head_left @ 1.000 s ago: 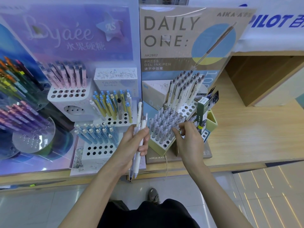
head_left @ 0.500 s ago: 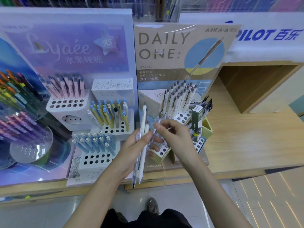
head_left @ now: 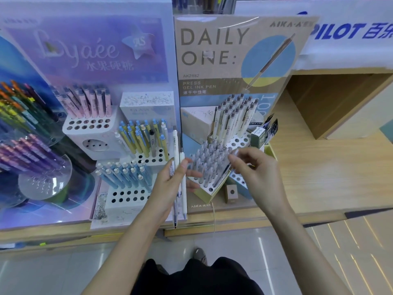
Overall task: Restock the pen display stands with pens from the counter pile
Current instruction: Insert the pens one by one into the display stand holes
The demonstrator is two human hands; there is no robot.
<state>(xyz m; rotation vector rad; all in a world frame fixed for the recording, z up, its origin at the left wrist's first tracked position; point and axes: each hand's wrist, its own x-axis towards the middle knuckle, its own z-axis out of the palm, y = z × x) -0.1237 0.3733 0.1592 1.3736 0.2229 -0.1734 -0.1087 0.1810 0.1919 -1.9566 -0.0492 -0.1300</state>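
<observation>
My left hand [head_left: 170, 184] grips a small bundle of white and clear pens [head_left: 182, 188], held upright in front of the stands. My right hand [head_left: 255, 167] pinches one clear grey pen [head_left: 225, 171] by its top, tilted, its tip down over the front rows of the lower Daily One stand [head_left: 209, 193], which is crowded with grey pens. Behind it stands a tier of cream pens [head_left: 234, 118]. To the left, a white stepped stand [head_left: 127, 196] carries blue pens, yellow pens and pink pens, with several open holes.
Round clear stands with coloured pens [head_left: 27, 150] fill the far left. A small green box [head_left: 258, 137] stands right of the Daily One display. A wooden counter [head_left: 329, 177] and an open wooden cubby [head_left: 331, 103] lie to the right. Grey floor is below.
My right hand has drawn one clear grey pen away from the bundle in my left hand and carried it right, over the grey-pen stand. The camera has tilted slightly.
</observation>
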